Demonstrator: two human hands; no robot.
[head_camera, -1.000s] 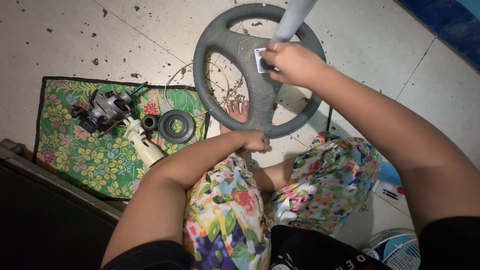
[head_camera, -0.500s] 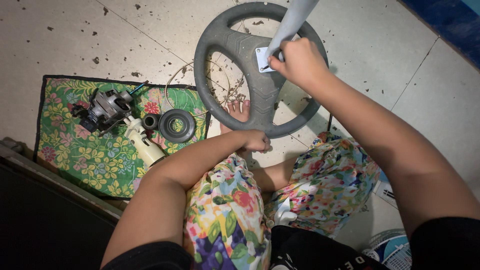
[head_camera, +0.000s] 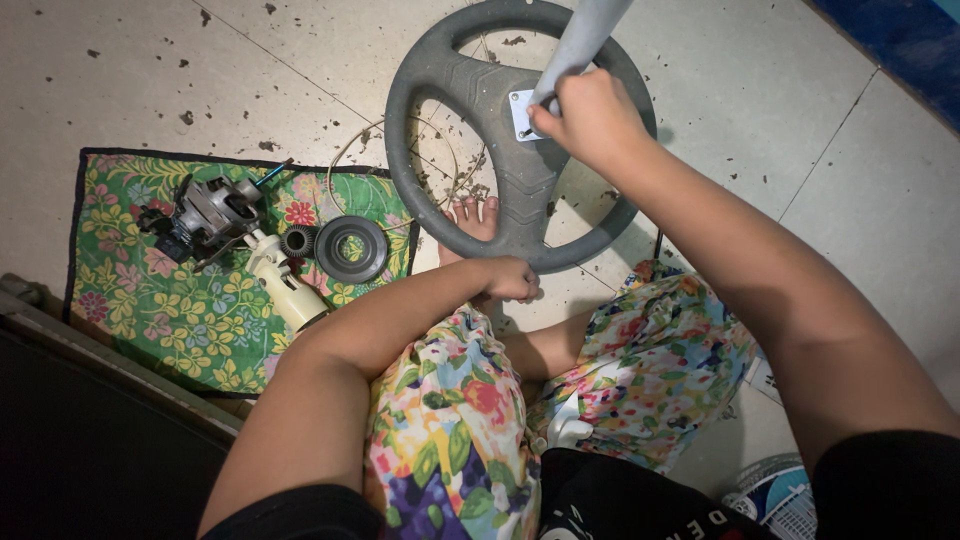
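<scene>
Head view: seen from above, seated on a speckled tiled floor (head_camera: 200, 70), legs in floral trousers (head_camera: 450, 420).
Steering wheel (head_camera: 440, 75): dark grey, lying flat on the floor ahead of the knees; small white plate (head_camera: 522, 112) at its hub.
Right hand (head_camera: 592, 120): fingers curled closed around the lower end of a grey tube (head_camera: 585, 40), directly over the hub plate.
Grey tube: rising from the hub toward the top edge of the view, tilted slightly right.
Left hand (head_camera: 512, 280): closed on the near rim of the steering wheel, fingers wrapped under; fingertips hidden.
Bare foot (head_camera: 470, 222): toes resting inside the wheel's lower opening, just above the left hand.
Thin wire (head_camera: 400, 165): looped on the floor, crossing the wheel's left side.
Floral cloth (head_camera: 150, 310): green, spread on the floor left of the wheel.
Small electric motor (head_camera: 205, 218): on the cloth, dark metal, upper left.
Cream plastic housing (head_camera: 285, 285): on the cloth, just right of the motor.
Small gear (head_camera: 297, 242): between housing and disc.
Round black disc (head_camera: 351, 248): on the cloth's right edge, near the wheel.
</scene>
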